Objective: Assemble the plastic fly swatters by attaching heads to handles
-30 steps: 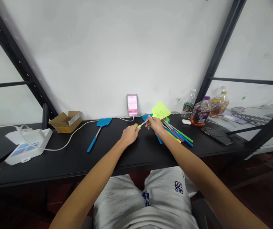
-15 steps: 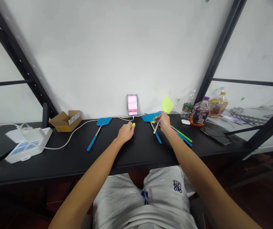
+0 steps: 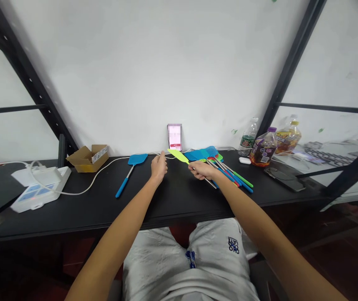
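Note:
My right hand (image 3: 201,169) is closed around the thin metal rod of a yellow-green fly swatter (image 3: 179,156). The swatter's flat head points up and left, toward my left hand. Its rod's bare silver end sticks out below my right hand. My left hand (image 3: 159,168) is a closed fist with the thumb up, just left of that head. Its fingers hide the yellow-green handle seen in it half a second ago. Several fly swatters with blue, red and green handles (image 3: 237,180) lie in a pile by my right hand. A single blue fly swatter (image 3: 137,159) lies to the left.
A phone (image 3: 175,137) leans upright against the wall. On the left are an opened cardboard box (image 3: 87,163) and a white power strip (image 3: 41,192) with cables. Bottles (image 3: 262,148), a white earbud case (image 3: 245,160) and a dark phone (image 3: 284,179) stand or lie on the right.
My right hand has moved left and down, swinging the yellow-green swatter's head from upright to pointing left. My left hand has turned thumb up and shifted slightly left.

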Demonstrator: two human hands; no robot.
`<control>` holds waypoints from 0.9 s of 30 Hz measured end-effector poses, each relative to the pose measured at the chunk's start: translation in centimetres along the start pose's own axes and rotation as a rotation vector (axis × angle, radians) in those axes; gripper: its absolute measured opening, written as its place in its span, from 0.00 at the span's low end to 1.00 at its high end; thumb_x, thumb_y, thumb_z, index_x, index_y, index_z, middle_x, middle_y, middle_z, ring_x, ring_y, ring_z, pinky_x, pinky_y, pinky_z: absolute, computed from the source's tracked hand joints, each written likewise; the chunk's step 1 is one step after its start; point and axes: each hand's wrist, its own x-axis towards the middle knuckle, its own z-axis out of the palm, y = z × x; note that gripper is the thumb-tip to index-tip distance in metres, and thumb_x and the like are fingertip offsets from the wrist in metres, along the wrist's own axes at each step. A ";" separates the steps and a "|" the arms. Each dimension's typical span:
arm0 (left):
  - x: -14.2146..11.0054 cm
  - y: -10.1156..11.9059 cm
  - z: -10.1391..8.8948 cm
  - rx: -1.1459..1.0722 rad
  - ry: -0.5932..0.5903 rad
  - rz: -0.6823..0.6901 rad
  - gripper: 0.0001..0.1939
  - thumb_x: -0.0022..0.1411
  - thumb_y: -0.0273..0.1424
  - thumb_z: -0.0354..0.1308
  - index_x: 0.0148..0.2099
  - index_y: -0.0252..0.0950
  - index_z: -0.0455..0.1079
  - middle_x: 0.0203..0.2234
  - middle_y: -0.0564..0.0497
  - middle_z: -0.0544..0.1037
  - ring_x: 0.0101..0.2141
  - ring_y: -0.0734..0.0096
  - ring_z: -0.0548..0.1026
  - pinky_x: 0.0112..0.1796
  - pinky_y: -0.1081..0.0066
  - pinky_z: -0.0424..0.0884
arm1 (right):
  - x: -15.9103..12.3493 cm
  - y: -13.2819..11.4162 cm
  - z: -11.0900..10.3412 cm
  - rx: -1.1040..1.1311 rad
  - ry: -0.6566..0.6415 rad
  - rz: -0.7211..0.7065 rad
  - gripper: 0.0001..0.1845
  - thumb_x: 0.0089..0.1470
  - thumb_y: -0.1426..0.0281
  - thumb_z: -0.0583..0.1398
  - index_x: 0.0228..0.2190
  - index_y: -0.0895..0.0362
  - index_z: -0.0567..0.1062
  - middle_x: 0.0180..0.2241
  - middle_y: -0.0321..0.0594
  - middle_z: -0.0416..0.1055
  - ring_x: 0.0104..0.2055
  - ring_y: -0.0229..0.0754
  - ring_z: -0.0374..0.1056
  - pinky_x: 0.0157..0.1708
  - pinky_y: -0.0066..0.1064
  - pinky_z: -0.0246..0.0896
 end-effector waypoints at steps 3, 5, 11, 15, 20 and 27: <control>-0.2 0.0 0.3 -0.125 -0.009 -0.024 0.22 0.58 0.52 0.53 0.30 0.38 0.55 0.15 0.62 0.53 0.13 0.84 0.51 0.15 0.79 0.46 | 0.1 0.4 0.7 -0.100 0.002 -0.039 0.12 0.54 0.64 0.56 0.23 0.54 0.60 0.14 0.26 0.49 0.11 0.28 0.42 0.09 0.20 0.33; -0.3 -0.2 0.4 -0.126 -0.047 -0.035 0.22 0.56 0.50 0.58 0.30 0.38 0.55 0.15 0.62 0.54 0.13 0.85 0.52 0.15 0.79 0.45 | 0.3 0.7 0.9 -0.157 0.009 -0.077 0.14 0.55 0.63 0.56 0.23 0.55 0.60 0.13 0.26 0.51 0.11 0.28 0.44 0.09 0.20 0.35; -0.4 -0.8 0.6 -0.161 -0.135 -0.032 0.18 0.56 0.39 0.61 0.28 0.38 0.53 0.14 0.64 0.52 0.12 0.87 0.50 0.14 0.79 0.44 | 1.5 1.8 0.9 -0.298 0.045 -0.155 0.16 0.58 0.61 0.52 0.23 0.55 0.62 0.10 0.28 0.52 0.09 0.31 0.47 0.07 0.21 0.38; -0.1 -0.9 0.6 -0.268 -0.149 -0.040 0.15 0.55 0.33 0.60 0.29 0.38 0.53 0.14 0.64 0.52 0.12 0.86 0.50 0.14 0.79 0.45 | 1.7 1.9 0.9 -0.345 0.061 -0.166 0.17 0.60 0.59 0.51 0.23 0.55 0.61 0.09 0.28 0.54 0.09 0.31 0.47 0.07 0.22 0.39; 0.2 -1.3 0.8 -0.361 -0.095 -0.027 0.12 0.54 0.30 0.59 0.29 0.38 0.56 0.14 0.63 0.55 0.12 0.85 0.52 0.14 0.78 0.47 | 1.3 1.3 1.4 -0.347 0.075 -0.121 0.20 0.61 0.57 0.51 0.23 0.55 0.60 0.10 0.28 0.53 0.09 0.30 0.48 0.08 0.22 0.40; 1.0 -1.1 0.2 -0.433 0.041 -0.009 0.11 0.54 0.28 0.56 0.28 0.38 0.54 0.13 0.63 0.54 0.12 0.84 0.52 0.14 0.78 0.47 | 1.3 1.0 1.7 -0.285 0.129 -0.015 0.23 0.61 0.52 0.51 0.22 0.54 0.59 0.10 0.27 0.51 0.09 0.29 0.44 0.08 0.23 0.37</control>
